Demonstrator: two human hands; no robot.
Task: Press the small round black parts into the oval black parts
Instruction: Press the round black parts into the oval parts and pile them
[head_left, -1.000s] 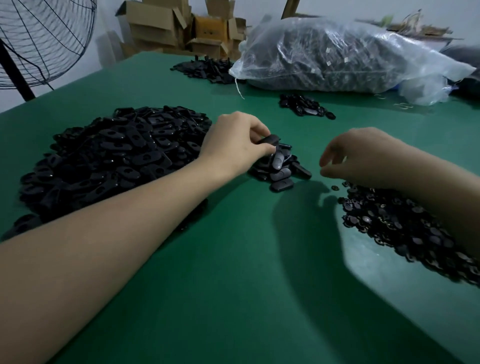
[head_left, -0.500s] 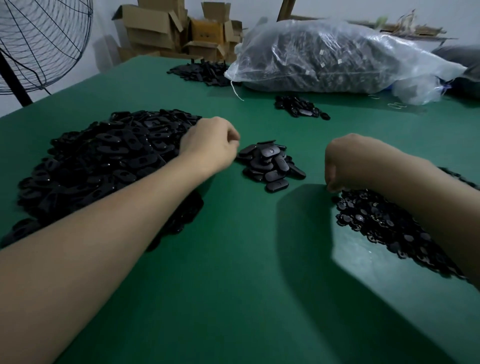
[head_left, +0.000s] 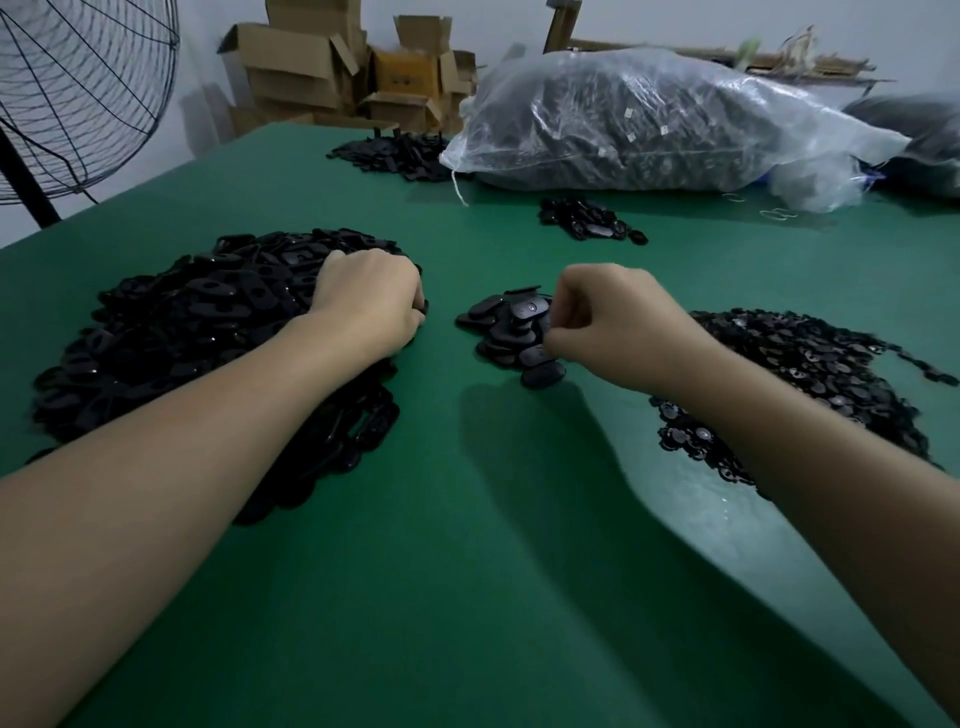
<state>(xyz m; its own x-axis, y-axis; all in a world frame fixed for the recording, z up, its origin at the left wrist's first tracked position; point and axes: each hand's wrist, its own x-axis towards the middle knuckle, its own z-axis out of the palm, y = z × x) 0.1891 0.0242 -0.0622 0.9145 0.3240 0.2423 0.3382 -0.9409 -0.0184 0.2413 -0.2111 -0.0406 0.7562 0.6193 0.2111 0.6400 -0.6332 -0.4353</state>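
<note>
step: picking from the oval black plastic parts heap (head_left: 182, 332), middle left.
hands: left hand (head_left: 371, 304), right hand (head_left: 613, 322) curling; contents unclear.
next: aligning a small round black part (head_left: 831, 402).

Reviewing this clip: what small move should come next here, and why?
Probably the left hand lifts one oval part out of the large pile toward the right hand. Its fingers curl into the pile's edge, while the right hand's curled fingers sit by the small middle pile; what either holds is hidden.
</note>
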